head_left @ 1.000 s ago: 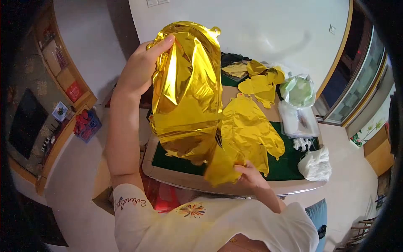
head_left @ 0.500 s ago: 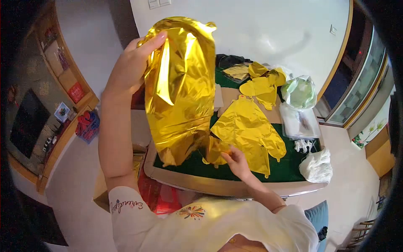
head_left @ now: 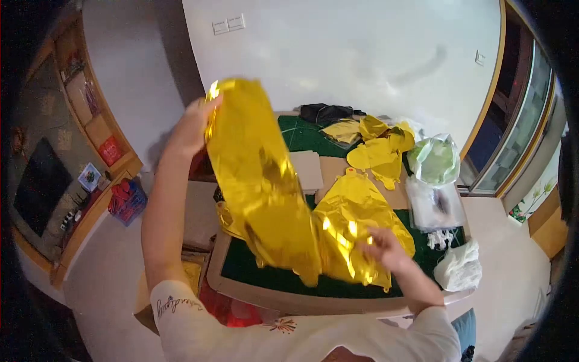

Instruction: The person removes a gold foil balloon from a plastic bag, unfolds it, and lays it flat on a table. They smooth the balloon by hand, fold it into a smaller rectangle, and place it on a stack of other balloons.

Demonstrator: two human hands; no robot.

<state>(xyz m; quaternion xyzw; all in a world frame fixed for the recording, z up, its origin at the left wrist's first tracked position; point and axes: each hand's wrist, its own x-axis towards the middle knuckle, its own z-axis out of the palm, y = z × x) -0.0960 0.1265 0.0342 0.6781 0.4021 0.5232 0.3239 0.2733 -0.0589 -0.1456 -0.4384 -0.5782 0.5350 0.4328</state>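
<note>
A large, flat gold foil balloon (head_left: 256, 175) hangs slanted above the table. My left hand (head_left: 196, 123) is closed on its upper left edge, thumb on the near side. Lower on the right, my right hand (head_left: 386, 250) is pinched at the end of the balloon's lower part, its fingers somewhat blurred. Beneath that hand another flat gold foil balloon (head_left: 368, 199) lies spread on the table, partly covered by the held one.
The table (head_left: 289, 294) has a dark green top. More gold foil pieces (head_left: 377, 154) lie toward the back, beside a black bag (head_left: 329, 113). Plastic bags (head_left: 433, 158) and a white bundle (head_left: 458, 265) line the right side. A cardboard box (head_left: 199, 265) stands on the floor at left.
My left hand has come down with the balloon's upper end. My right hand has moved to the right, drawing the lower part of the foil out sideways over the table.
</note>
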